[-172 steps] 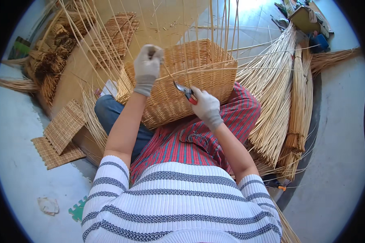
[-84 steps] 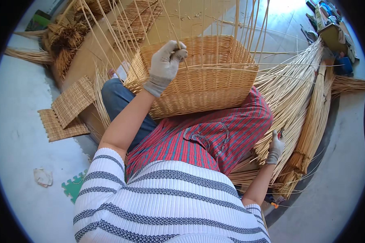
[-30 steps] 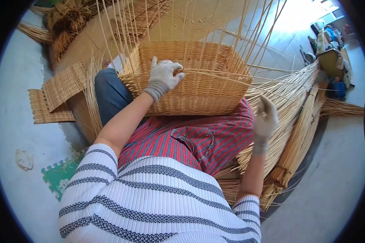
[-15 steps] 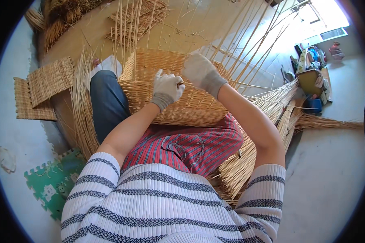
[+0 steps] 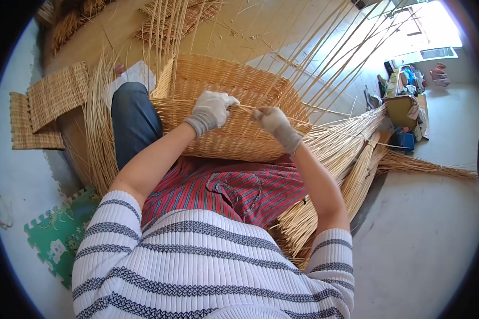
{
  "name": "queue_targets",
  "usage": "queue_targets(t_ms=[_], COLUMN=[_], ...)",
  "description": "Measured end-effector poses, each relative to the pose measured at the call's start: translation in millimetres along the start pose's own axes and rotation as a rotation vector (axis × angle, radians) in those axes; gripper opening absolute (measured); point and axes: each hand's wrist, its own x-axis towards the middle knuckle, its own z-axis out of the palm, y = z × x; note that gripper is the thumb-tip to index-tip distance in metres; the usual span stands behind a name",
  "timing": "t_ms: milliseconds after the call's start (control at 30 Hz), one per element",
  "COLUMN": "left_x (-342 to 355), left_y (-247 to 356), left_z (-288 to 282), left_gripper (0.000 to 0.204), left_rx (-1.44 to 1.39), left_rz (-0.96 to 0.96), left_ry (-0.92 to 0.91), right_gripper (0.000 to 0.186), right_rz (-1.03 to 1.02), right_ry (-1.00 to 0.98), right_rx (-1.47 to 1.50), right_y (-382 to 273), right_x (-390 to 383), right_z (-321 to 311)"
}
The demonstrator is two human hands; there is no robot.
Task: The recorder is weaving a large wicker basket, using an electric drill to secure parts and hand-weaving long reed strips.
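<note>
A half-woven wicker basket [image 5: 223, 142], tan and rectangular, rests on my lap with long upright stakes rising from its far and right sides. My left hand [image 5: 210, 110], in a pale glove with a grey cuff, is closed in a pinch at the near rim. From its fingertips a thin wicker strand [image 5: 245, 107] passes to my right hand [image 5: 275, 126]. That gloved hand is also closed on the strand, just right of the left one. The strand's tail [image 5: 351, 132] stretches off to the right. Both palms are turned out of sight.
Bundles of loose wicker [image 5: 335, 154] lie at my right, and more strands [image 5: 93, 127] hang at my left. Woven panels [image 5: 58, 97] sit on the left; others [image 5: 189, 16] lie beyond the basket. A green foam mat [image 5: 56, 236] is at lower left, a cluttered cabinet [image 5: 402, 109] at far right.
My right hand has come down from the basket's far side toward my left hand. The left hand has turned, and a strand now shows stretched between them. The whole view has shifted slightly.
</note>
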Motion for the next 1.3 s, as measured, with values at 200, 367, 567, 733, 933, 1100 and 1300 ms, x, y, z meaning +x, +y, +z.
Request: queue_targets(t_ms=[200, 367, 567, 733, 933, 1100, 1300], left_x=[21, 31, 70, 96, 61, 52, 45], left_y=[4, 8, -18, -30, -7, 0, -8], left_z=[-2, 13, 28, 26, 19, 6, 7], left_gripper=[0.033, 0.013, 0.024, 0.026, 0.023, 0.016, 0.016], left_rx=[-0.339, -0.554, -0.798, -0.644, -1.138, -1.137, -1.152], left_rz=[0.213, 0.141, -0.301, -0.281, -0.201, -0.027, -0.004], left_ry=[0.091, 0.221, -0.051, -0.303, -0.166, -0.154, -0.148], right_gripper=[0.015, 0.029, 0.031, 0.065, 0.057, 0.039, 0.023], right_rz=[-0.167, -0.858, -0.141, 0.141, -0.127, -0.309, -0.541], right_ry=[0.248, 0.834, 0.980, 0.395, 0.223, 0.127, 0.399], right_rx=[-0.320, -0.542, 1.114, 1.493, 1.284, 0.781, 0.752], right_y=[-26, -40, 20, 44, -23, -79, -94], right_x=[-14, -16, 15, 52, 58, 47, 29], right_z=[-19, -42, -1, -20, -118, -149, -121])
